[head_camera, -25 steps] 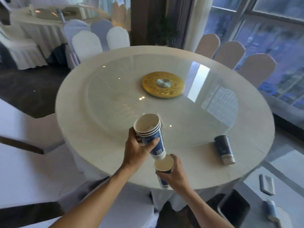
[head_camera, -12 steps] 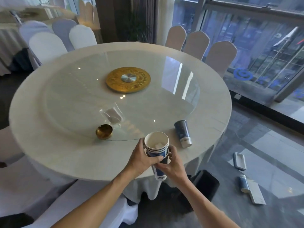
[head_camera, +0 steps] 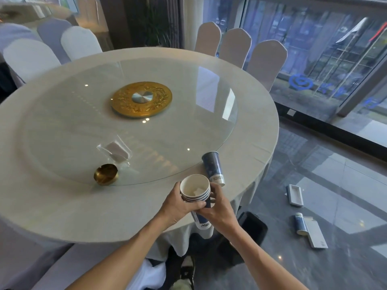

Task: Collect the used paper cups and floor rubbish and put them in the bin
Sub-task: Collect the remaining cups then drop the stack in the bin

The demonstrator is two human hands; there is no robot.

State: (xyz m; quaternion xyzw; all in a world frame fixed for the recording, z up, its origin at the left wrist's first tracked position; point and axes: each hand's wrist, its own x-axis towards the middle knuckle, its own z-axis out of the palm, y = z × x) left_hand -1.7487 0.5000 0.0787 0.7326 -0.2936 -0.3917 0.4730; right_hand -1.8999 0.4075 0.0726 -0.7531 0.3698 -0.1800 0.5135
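Observation:
A stack of blue and white paper cups is held over the near edge of the round table. My left hand grips the stack from the left, and my right hand grips it from the right and below. A crumpled white scrap lies inside the top cup. Just beyond the stack a single blue paper cup lies on its side on the table. On the floor at the right lie another blue cup, a flat white box and a small open box.
A brass ashtray and a clear napkin holder sit on the glass turntable with a gold centre disc. Covered chairs ring the table. A black object stands under the table edge. Windows line the right.
The cup from my right hand has been slid up under the stack in my left hand, and both hands now hold one stack. The view has swung right, showing the floor rubbish.

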